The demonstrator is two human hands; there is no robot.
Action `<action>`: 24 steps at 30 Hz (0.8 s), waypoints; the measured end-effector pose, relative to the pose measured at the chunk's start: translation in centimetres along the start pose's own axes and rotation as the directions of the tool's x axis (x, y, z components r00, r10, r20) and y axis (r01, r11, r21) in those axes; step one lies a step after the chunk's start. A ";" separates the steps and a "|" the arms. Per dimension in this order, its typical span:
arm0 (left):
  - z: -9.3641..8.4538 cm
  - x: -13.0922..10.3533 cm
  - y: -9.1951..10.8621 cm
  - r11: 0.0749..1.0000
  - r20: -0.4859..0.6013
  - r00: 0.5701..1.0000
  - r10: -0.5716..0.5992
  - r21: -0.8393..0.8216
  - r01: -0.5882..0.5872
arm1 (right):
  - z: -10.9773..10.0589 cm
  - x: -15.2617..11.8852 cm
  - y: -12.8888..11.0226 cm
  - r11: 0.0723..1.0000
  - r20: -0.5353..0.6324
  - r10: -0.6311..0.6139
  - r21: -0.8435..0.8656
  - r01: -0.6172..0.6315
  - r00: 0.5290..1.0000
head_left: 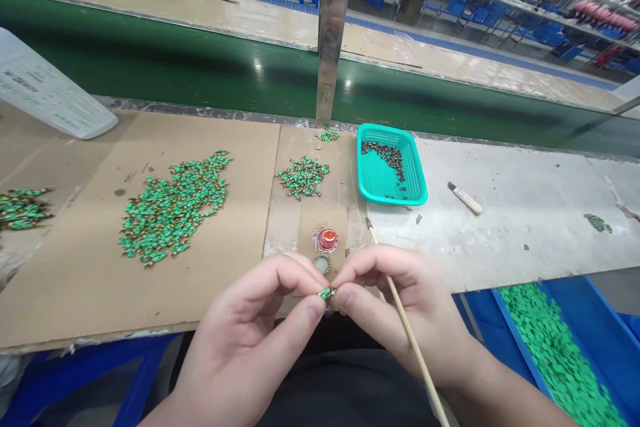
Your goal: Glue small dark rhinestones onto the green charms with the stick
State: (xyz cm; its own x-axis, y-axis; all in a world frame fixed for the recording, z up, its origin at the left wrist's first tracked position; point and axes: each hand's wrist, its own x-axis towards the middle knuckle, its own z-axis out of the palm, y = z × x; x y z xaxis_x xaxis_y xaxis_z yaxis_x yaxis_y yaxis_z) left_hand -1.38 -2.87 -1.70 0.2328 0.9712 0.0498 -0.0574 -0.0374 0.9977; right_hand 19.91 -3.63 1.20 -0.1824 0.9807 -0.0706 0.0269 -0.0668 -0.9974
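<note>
My left hand [260, 320] pinches one end of a tiny green and gold-brown piece [326, 293] between thumb and forefinger. The thumb and forefinger of my right hand [400, 307] meet at its other end, at a small gold-brown part. A thin wooden-handled paintbrush [407, 327] also lies in my right hand, its dark tip pointing away from me. Just beyond my fingertips are a cap of glossy red liquid [328, 239] and a small round whitish thing with a beaded-looking rim [321, 265].
Similar green pieces lie in a large pile [175, 207] and a smaller pile [303, 177] on cardboard. Small dark parts fill some of a turquoise basket [367, 177]. Right of it is a flat brush [466, 199]. A blue bin [530, 360] holds green pieces. A metal post [333, 33] rises behind.
</note>
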 end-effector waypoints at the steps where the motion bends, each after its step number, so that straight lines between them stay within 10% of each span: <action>1: 0.0 -0.1 0.0 1.000 0.001 1.000 0.012 0.011 -0.012 | 0.0 0.0 0.1 0.999 0.007 0.035 0.029 -0.035 0.999; 11: -0.3 -0.5 0.2 0.995 0.026 0.999 0.036 0.093 -0.038 | -0.1 0.0 0.6 0.999 0.029 -0.018 0.051 0.016 0.999; 24: -0.9 -1.3 -0.9 0.955 0.103 0.986 0.130 0.255 -0.152 | -0.4 0.5 1.3 0.906 0.039 -0.378 -0.189 0.378 0.925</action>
State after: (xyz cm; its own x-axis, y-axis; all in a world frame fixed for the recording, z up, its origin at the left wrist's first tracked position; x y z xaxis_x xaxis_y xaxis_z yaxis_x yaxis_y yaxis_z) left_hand -2.51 -3.94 -2.69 0.3219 0.9288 0.1836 0.1570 -0.2436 0.9571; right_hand 20.29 -3.19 -0.12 -0.2172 0.9252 0.3112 0.1407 0.3451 -0.9280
